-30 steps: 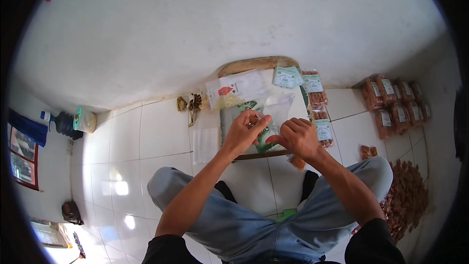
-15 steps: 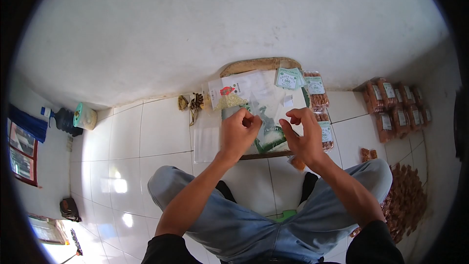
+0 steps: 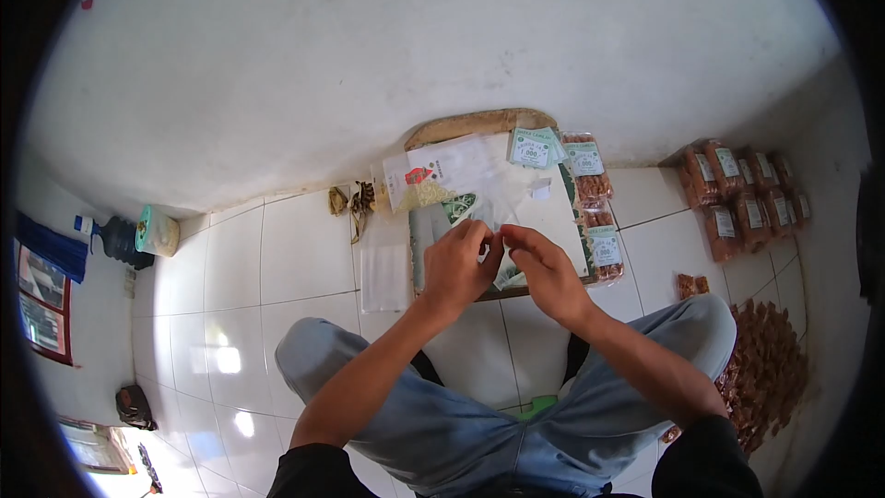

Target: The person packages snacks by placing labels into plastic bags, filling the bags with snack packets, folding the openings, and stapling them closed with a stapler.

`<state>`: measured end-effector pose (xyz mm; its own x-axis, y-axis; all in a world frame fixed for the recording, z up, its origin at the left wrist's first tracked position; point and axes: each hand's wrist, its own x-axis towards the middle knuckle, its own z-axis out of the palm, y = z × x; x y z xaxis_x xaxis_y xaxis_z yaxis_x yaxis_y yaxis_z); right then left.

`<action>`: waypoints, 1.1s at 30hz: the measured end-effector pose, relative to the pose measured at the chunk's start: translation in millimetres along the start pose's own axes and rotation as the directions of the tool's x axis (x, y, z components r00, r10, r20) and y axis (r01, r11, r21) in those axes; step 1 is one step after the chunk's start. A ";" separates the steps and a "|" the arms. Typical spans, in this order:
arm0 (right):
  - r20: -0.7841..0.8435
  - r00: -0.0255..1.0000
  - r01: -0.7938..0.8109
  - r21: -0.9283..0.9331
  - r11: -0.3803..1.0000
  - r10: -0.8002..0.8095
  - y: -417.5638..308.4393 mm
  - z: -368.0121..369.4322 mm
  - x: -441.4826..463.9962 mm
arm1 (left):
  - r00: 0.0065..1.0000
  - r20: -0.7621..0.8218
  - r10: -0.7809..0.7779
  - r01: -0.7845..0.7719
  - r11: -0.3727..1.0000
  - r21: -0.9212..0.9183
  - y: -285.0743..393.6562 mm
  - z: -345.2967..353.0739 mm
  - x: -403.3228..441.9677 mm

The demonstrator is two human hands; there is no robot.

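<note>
Over the front of a low board, my left hand is closed with its fingertips pinched on a clear plastic bag. My right hand meets it at the fingertips, thumb and index finger pressed together at the bag's edge; what they grip is too small to make out. Left on the board lies a bag with a red print. Green and white labels are at the back right, with a small white piece below them.
Labelled packs line the board's right side. More brown packs are stacked farther right, above a heap of loose brown pieces. Clear plastic sheets lie left of the board, below a dark crumpled cloth. A tub stands far left.
My hands were apart half a second ago; now their fingertips have come together. The right hand has moved left and its fingers have closed.
</note>
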<state>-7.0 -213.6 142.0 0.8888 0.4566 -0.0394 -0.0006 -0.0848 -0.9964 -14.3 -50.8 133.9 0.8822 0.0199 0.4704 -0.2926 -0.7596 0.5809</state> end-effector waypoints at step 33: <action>0.120 0.967 -0.255 0.520 0.815 0.226 25.5 0.9 28.6 | 0.912 -0.024 0.410 -0.397 0.863 -0.312 40.0 14.3 -34.2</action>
<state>18.1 -201.9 115.5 0.8043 0.5282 -0.2724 -0.4654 0.2748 -0.8413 -50.9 -91.1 131.5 0.6753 -0.2781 0.6831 -0.7178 -0.4607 0.5221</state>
